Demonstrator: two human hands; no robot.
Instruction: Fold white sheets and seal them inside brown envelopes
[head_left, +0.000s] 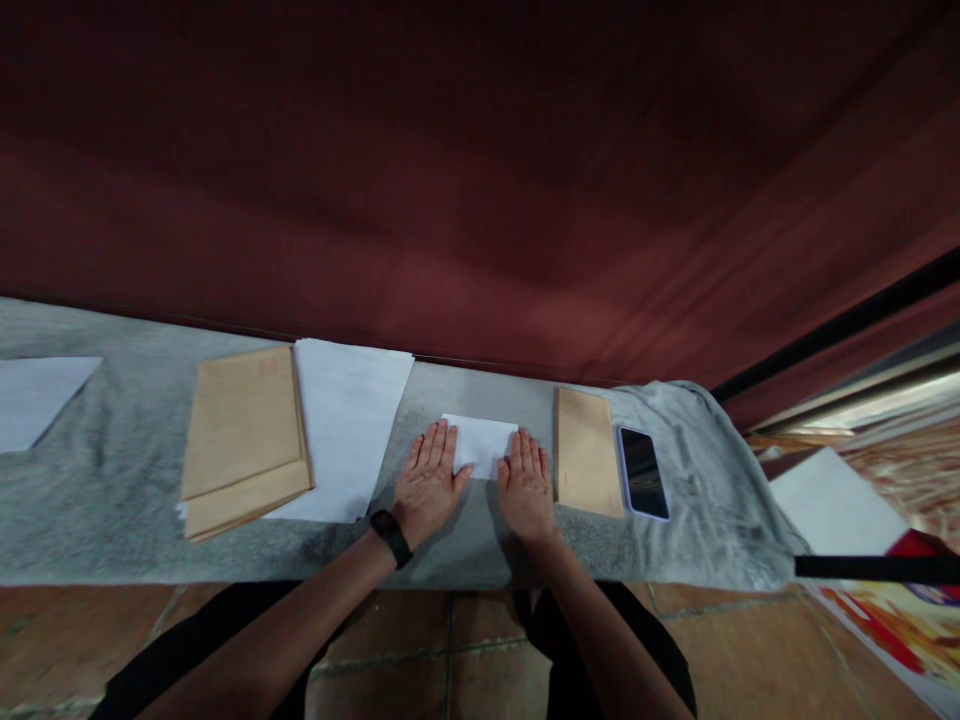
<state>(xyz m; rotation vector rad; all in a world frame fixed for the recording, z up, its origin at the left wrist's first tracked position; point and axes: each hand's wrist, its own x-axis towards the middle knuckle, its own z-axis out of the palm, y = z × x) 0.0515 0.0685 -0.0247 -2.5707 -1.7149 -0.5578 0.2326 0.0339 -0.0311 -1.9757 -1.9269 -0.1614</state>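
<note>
A folded white sheet of paper (480,438) lies on the grey cloth-covered table (112,500) in front of me. My left hand (427,480) rests flat on its left end, fingers stretched out, with a black band on the wrist. Flat on the paper's right end lies my right hand (525,485), fingers extended too. Neither hand grips anything. A brown envelope (586,450) sits just right of my right hand.
A stack of brown envelopes (244,440) and a pile of white sheets (349,420) lie to the left. A phone (643,472) lies face up right of the single envelope. Another white sheet (37,395) is at far left. A dark red curtain (480,180) hangs behind the table.
</note>
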